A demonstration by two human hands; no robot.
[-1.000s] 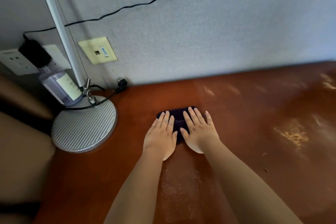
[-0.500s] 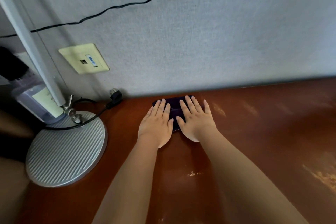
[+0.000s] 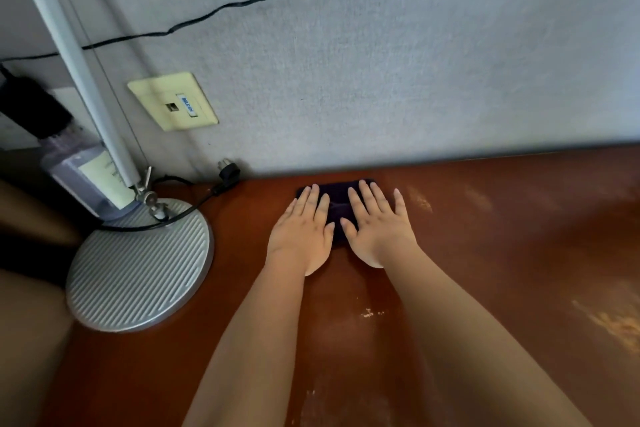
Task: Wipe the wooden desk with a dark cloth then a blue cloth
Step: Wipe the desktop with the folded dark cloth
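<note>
Head view: dark cloth pinned flat at back edge of wooden desk, long axis along wall. Left hand, right hand laid side by side, fingers straight, nothing gripped. Only way left is probably pulled back toward body.

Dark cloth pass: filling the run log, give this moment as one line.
step: dark cloth wipe | hands: left hand and right hand flat on dark cloth | place: desk by wall | blue cloth: unseen

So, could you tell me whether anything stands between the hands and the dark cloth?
Nothing visible does. The left hand and right hand both press flat on the dark cloth near the desk's back edge.
</note>
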